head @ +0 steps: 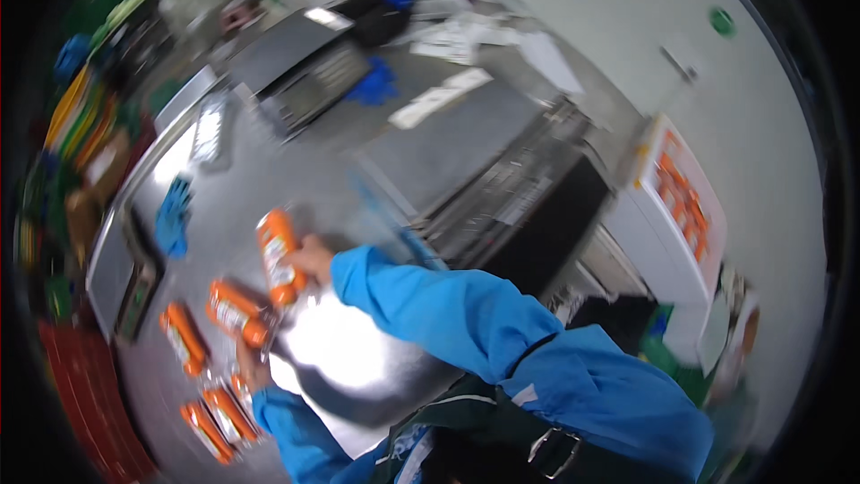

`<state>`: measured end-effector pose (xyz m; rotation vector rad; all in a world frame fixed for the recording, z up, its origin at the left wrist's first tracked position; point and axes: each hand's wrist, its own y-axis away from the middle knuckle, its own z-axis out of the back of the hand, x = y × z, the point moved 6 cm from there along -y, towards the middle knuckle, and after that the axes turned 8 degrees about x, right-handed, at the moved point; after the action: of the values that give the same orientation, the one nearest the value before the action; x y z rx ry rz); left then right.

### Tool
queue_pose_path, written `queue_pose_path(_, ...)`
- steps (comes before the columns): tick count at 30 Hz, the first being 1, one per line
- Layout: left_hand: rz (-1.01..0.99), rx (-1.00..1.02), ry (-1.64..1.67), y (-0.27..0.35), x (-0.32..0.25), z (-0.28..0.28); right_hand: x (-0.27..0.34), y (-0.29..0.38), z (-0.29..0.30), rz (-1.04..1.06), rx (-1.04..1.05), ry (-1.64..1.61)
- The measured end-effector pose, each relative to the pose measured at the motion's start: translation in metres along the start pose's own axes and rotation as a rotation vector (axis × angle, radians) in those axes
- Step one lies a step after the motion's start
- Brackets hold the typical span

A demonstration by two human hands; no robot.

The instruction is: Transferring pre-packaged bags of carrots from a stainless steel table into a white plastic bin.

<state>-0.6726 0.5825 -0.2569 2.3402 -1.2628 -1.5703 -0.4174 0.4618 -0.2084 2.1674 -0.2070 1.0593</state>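
My right hand (312,259) holds a clear plastic pack of carrots (277,252), raised a little at the middle of the metal worktop. With my left hand (252,363) I grip the lower end of another carrot pack (232,312), tilted just left of the first. A single pack (183,339) lies further left. More packs, one at the bottom (207,431) and one beside it (230,411), lie below my left hand, and another (240,386) is partly hidden by it. The image is somewhat blurred.
A blue glove (173,218) and a clear tray-like package (210,131) lie on the worktop (235,195). A grey machine (470,181) stands to the right, a boxy device (302,74) behind. A white bin (665,249) at the right holds orange packs. Red crates (91,396) stand at left.
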Motion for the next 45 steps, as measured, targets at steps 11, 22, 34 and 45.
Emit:
queue_pose_path(11,-0.121,-0.023,-0.042,0.129,0.032,-0.130,0.133,0.312,0.189,0.463,0.177,-0.223)
queue_pose_path(22,-0.277,0.206,-0.115,0.207,0.123,-0.303,0.131,0.617,0.666,0.869,-1.042,-0.081)
queue_pose_path(34,-0.023,0.548,-0.195,0.263,0.268,-0.497,0.128,0.629,0.932,0.487,-1.481,0.204)
queue_pose_path(45,0.177,1.056,-0.576,0.290,0.384,-0.736,0.161,0.669,0.867,0.513,-1.767,0.771)
